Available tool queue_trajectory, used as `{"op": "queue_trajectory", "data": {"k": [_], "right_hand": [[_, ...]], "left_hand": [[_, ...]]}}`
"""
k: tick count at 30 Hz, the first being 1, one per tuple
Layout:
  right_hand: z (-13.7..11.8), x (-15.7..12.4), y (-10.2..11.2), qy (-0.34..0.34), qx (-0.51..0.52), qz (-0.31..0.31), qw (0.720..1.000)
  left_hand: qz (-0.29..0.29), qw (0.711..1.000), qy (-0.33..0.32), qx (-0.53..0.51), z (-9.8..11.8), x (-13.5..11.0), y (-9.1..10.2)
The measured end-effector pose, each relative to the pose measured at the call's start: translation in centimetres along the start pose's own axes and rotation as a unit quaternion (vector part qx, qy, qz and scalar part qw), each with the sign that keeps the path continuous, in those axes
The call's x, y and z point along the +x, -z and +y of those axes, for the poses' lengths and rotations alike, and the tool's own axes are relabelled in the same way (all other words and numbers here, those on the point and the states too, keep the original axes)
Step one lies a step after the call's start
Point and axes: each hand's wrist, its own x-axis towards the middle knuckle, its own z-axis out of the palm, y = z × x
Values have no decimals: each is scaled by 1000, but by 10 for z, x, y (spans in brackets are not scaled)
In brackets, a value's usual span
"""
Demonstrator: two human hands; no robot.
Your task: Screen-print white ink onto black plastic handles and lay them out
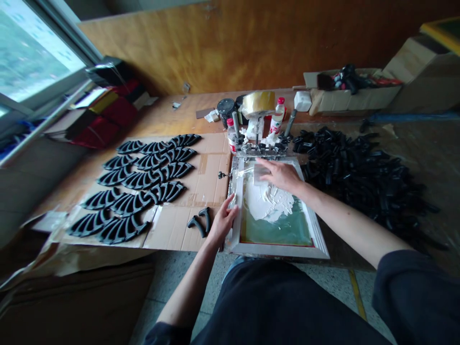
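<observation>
A screen-printing frame (280,250) with a green mesh lies in front of me, smeared with white ink (268,201). My right hand (282,175) presses a pale squeegee (259,173) onto the mesh near the frame's far end, fingers closed over it. The left edge of the frame is gripped by my left hand (223,221), thumb on top. Two black curved plastic parts (200,221) lie on the cardboard just left of that hand.
Rows of black curved parts (140,184) dry on cardboard (210,172) at left. A large heap of black parts (362,175) lies at right. Bottles (276,117), a tape roll (258,103) and cans stand behind the frame. Boxes (354,93) sit at the back right.
</observation>
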Motion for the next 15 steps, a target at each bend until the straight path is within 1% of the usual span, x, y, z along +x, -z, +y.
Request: {"op": "queue_trajectory", "data": {"k": [2,4,5,6,7,8,9,10,11,12,13,14,15], "right_hand": [[26,10,22,-46,-2,56,997],[61,5,42,-116,20,136,984],[79,-3,47,-161,32,171,971],[94,-14,48,-213,40,190,958],[105,-26,44,-257,45,189,947],[110,-39,35,-286,50,171,941],[109,-52,21,-291,57,145,944],[103,-65,4,-276,64,115,952],[92,-76,-14,-233,71,67,968],[77,-84,-32,-177,60,19,982],[61,-91,-48,-121,34,-13,992],[44,-95,-61,-89,7,-38,995],[28,-98,-70,-76,-20,-58,995]], "left_hand": [[8,999,-3,-45,26,-7,2],[22,995,-23,-94,55,-8,2],[33,990,-50,-126,70,-6,1],[41,983,-87,-157,84,-2,0],[46,974,-128,-183,98,3,-2],[45,965,-163,-202,111,10,-3],[39,958,-188,-214,121,16,-5],[34,954,-203,-219,129,22,-8],[38,952,-208,-221,132,27,-10],[53,950,-208,-225,132,29,-14],[71,949,-201,-232,126,30,-19],[79,952,-176,-236,115,28,-25],[64,962,-127,-233,100,24,-33]]}}
